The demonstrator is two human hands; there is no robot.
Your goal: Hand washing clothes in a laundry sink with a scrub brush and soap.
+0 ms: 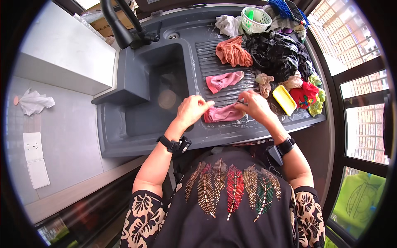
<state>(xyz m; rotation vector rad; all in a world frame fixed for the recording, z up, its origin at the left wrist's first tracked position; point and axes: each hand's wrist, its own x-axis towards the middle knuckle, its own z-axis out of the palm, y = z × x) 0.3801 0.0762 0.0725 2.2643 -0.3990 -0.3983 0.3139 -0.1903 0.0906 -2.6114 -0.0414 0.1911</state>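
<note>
A wet pink sock (224,113) lies across the ribbed drainboard (214,65) of a dark grey sink unit. At its left end is my left hand (193,108), thumb and fingers close together; whether they pinch the cuff I cannot tell. My right hand (253,104) is over the sock's other end, fingers bent, and what is between them is hard to make out. Just beyond lies a second pink sock (225,81), flat, touched by neither hand. Farther back is a crumpled orange cloth (233,52). A yellow soap dish or bar (284,100) sits right of my right hand.
Left of the drainboard is the sink basin (149,121) under a black faucet (119,31). A black wet garment heap (274,54), a red cloth (305,95) and a brownish sock (264,84) lie to the right. A white basket (256,20) and a white cloth (229,26) stand behind.
</note>
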